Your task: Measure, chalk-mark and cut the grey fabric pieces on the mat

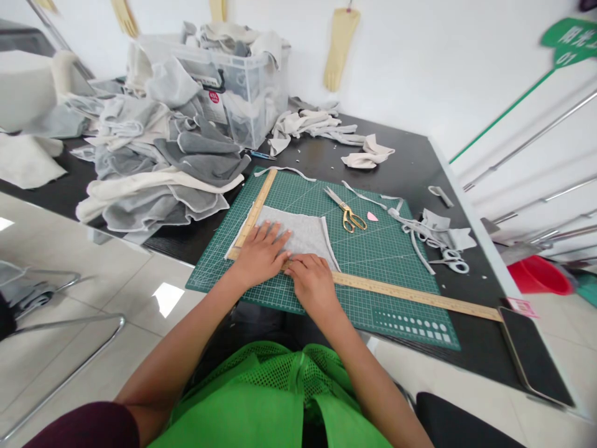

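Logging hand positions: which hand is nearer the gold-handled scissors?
Right hand: it is below-left of the scissors; the left hand, over the gray cloth, is farther left.

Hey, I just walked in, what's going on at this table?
A person has both hands at a piece of gray cloth on a green cutting mat, where an L-shaped wooden ruler lies along two of the cloth's edges. The left hand is spread flat over the cloth; the right hand has its bent fingers at the ruler's long arm. Gold-handled scissors lie on the mat, and a cloth pile sits to the left.
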`<move>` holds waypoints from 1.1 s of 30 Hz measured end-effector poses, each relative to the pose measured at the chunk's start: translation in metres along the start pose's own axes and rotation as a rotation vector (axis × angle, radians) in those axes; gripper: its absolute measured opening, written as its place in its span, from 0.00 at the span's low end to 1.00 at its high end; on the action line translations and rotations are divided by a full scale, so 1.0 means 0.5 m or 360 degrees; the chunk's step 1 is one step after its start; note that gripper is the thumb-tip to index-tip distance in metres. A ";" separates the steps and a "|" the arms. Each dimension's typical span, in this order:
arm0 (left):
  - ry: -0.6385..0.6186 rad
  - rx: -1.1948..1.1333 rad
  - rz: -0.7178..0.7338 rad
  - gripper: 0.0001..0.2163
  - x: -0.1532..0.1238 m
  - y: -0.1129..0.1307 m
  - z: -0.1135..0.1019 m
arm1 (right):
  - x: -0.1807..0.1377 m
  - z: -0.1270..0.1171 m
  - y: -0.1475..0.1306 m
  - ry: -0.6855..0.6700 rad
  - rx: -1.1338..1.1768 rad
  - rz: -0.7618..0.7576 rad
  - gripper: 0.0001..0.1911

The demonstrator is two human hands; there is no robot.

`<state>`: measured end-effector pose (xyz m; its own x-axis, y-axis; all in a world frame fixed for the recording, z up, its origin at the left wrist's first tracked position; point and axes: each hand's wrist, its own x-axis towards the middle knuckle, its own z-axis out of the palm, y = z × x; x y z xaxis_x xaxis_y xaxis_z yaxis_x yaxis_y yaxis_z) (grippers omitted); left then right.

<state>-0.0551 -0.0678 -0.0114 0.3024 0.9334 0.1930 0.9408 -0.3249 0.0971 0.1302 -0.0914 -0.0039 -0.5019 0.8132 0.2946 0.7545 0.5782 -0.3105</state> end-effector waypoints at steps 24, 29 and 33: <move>-0.0005 0.0026 -0.0024 0.25 -0.001 -0.001 0.002 | 0.002 -0.001 0.001 -0.0002 0.0018 -0.0004 0.06; -0.0004 0.0011 -0.0018 0.25 0.000 -0.001 0.001 | 0.000 -0.004 -0.002 0.0002 -0.0036 -0.0002 0.06; -0.0003 0.0008 -0.0007 0.25 0.000 -0.002 0.002 | -0.003 -0.004 -0.011 -0.0022 -0.0085 -0.0020 0.08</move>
<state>-0.0559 -0.0673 -0.0124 0.2984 0.9353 0.1904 0.9429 -0.3198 0.0929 0.1277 -0.0963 -0.0007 -0.5170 0.8070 0.2854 0.7696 0.5842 -0.2578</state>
